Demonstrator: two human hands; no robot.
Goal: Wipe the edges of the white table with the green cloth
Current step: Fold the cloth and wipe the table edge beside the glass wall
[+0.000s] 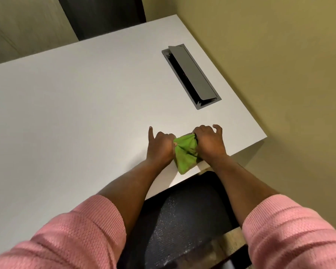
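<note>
The green cloth (184,152) lies bunched on the white table (76,105), close to its near edge and not far from the near right corner. My left hand (160,145) grips the cloth's left side, with the forefinger stretched out flat on the tabletop. My right hand (209,142) grips the cloth's right side, thumb lifted. The cloth is gathered between both hands and its lower part hangs toward the table's near edge. Pink sleeves cover both forearms up to the elbows.
A grey cable box (191,75) with its lid tilted up is set into the tabletop at the far right. A black mesh chair (182,220) stands under the near edge. A yellowish wall (279,65) runs along the table's right side.
</note>
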